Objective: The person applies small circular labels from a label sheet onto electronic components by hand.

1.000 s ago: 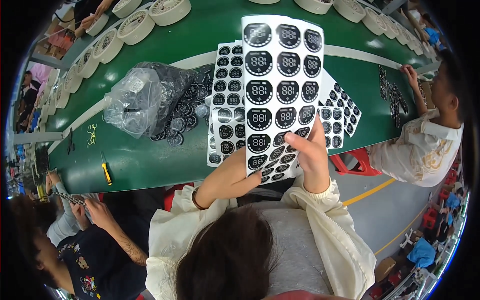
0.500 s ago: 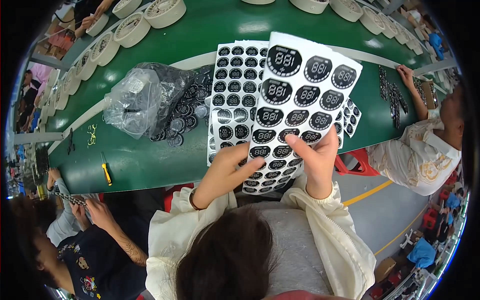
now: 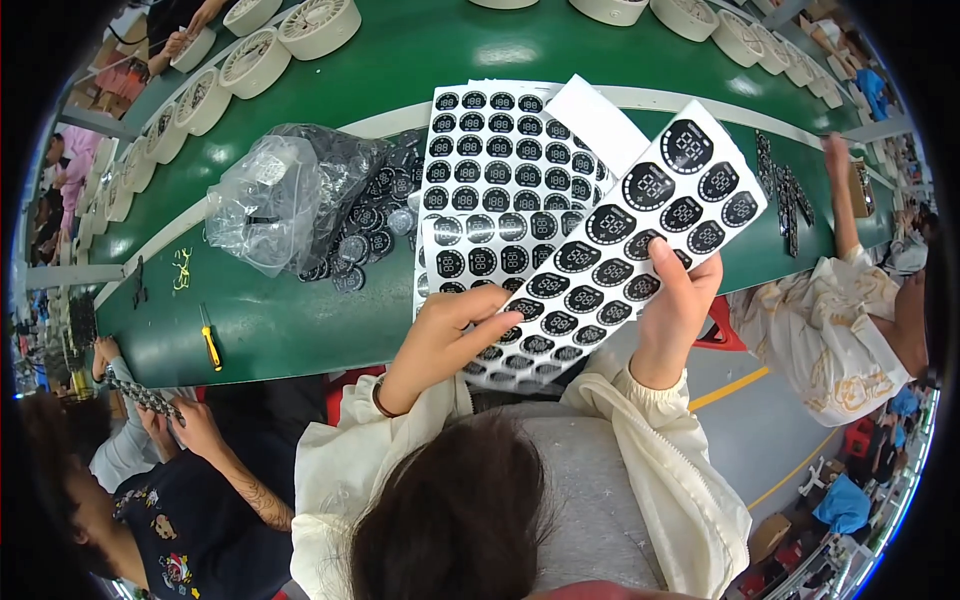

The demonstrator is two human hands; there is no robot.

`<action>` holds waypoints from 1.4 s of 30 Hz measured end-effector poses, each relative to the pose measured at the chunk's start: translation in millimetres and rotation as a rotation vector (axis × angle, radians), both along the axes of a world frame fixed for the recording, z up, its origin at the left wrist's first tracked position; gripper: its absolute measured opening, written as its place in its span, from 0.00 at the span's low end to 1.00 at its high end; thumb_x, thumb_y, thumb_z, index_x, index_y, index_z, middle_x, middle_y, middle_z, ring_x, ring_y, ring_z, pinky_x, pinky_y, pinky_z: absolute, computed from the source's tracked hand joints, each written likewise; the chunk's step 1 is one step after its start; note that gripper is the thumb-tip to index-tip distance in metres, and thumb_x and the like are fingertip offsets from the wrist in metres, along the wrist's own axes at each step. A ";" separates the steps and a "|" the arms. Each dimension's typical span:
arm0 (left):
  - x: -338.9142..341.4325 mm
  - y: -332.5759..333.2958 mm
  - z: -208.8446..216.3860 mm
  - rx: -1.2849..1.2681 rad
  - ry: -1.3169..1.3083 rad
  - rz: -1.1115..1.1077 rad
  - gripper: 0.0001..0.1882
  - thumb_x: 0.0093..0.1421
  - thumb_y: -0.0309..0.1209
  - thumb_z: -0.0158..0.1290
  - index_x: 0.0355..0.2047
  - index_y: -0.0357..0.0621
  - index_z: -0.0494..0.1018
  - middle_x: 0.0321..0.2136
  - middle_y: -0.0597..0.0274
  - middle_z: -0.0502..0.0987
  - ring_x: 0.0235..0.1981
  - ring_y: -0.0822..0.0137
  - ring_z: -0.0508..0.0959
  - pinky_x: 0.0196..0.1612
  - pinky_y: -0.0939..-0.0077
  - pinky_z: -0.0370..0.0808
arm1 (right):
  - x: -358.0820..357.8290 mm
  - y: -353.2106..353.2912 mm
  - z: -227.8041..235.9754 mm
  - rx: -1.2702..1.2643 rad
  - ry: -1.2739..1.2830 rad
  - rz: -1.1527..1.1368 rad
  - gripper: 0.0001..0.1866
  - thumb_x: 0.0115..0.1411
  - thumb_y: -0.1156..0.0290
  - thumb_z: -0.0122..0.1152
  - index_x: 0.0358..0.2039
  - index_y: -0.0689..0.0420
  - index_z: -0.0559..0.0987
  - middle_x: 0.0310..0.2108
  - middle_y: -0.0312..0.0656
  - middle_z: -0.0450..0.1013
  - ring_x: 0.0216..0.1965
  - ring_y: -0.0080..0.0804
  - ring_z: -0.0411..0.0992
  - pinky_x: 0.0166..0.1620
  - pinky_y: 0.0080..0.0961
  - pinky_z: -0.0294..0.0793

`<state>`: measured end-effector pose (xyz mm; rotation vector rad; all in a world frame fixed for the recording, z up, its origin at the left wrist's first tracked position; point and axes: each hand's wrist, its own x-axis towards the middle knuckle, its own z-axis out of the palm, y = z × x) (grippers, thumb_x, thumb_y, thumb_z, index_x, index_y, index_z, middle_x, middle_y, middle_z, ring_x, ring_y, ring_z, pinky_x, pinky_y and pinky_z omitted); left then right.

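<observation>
A white sheet of round black display stickers (image 3: 600, 272) is held up between my hands, tilted with its far end to the right. My left hand (image 3: 445, 338) pinches its near left edge, thumb on top. On the right edge, my right hand (image 3: 679, 305) grips it with the thumb pressed on the printed face. More sticker sheets (image 3: 485, 150) lie on the table beyond and under it. A blank white strip (image 3: 600, 122) pokes out behind the held sheet; I cannot tell whether it belongs to that sheet.
Left of the sheets, a clear plastic bag (image 3: 270, 200) lies beside loose round black pieces (image 3: 365, 235). A yellow screwdriver (image 3: 210, 340) rests on the green table (image 3: 285, 335). White round housings (image 3: 255, 62) line the far side. Co-workers (image 3: 850, 330) sit on both sides.
The held sheet has swung to the right and lower, showing more of the sheets beneath. My right hand moved right with it. A blank white strip has come into view behind.
</observation>
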<state>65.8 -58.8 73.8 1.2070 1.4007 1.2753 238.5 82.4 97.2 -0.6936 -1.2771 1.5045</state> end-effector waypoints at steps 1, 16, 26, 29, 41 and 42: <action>-2.1 0.1 0.4 0.001 0.018 0.011 0.06 0.57 0.26 0.53 0.30 0.35 0.73 0.14 0.64 0.65 0.15 0.78 0.60 0.19 0.81 0.58 | 0.6 3.3 -1.1 -0.001 -0.001 0.002 0.22 0.49 0.79 0.59 0.47 0.66 0.68 0.43 0.43 0.72 0.41 0.28 0.72 0.47 0.23 0.67; 16.6 3.1 -30.9 0.335 -0.489 0.404 0.17 0.61 0.22 0.45 0.50 0.37 0.59 0.34 0.65 0.74 0.29 0.81 0.71 0.32 0.87 0.65 | 3.6 -4.7 -20.3 -0.036 0.006 0.704 0.43 0.46 0.59 0.67 0.57 0.66 0.58 0.56 0.46 0.60 0.56 0.34 0.61 0.57 0.34 0.58; 25.8 16.1 -18.9 0.611 -0.710 0.676 0.28 0.62 0.25 0.43 0.61 0.41 0.47 0.57 0.58 0.59 0.56 0.64 0.62 0.58 0.65 0.58 | -8.1 -28.6 -35.2 -0.091 0.088 0.714 0.49 0.44 0.55 0.70 0.59 0.65 0.54 0.57 0.47 0.58 0.59 0.34 0.57 0.59 0.36 0.56; 36.6 17.9 -20.6 0.645 -0.755 0.597 0.29 0.62 0.26 0.43 0.61 0.41 0.46 0.57 0.58 0.59 0.56 0.64 0.62 0.57 0.64 0.60 | -20.5 -35.2 -40.8 -0.238 -0.009 0.515 0.41 0.47 0.67 0.69 0.57 0.65 0.57 0.54 0.47 0.61 0.55 0.32 0.61 0.55 0.32 0.63; 11.8 9.3 -30.5 0.604 -0.950 0.564 0.19 0.61 0.21 0.41 0.54 0.38 0.58 0.52 0.56 0.67 0.50 0.64 0.69 0.51 0.65 0.67 | 4.7 -18.4 -31.0 0.033 -0.105 0.224 0.27 0.49 0.87 0.61 0.50 0.65 0.63 0.44 0.44 0.71 0.43 0.28 0.71 0.47 0.24 0.70; 9.1 8.4 -28.0 0.582 -0.986 0.624 0.19 0.61 0.20 0.41 0.53 0.37 0.59 0.50 0.55 0.68 0.49 0.64 0.70 0.50 0.66 0.69 | 11.0 -15.1 -30.8 0.052 -0.134 0.237 0.27 0.49 0.87 0.61 0.50 0.65 0.63 0.44 0.44 0.70 0.43 0.28 0.71 0.47 0.24 0.70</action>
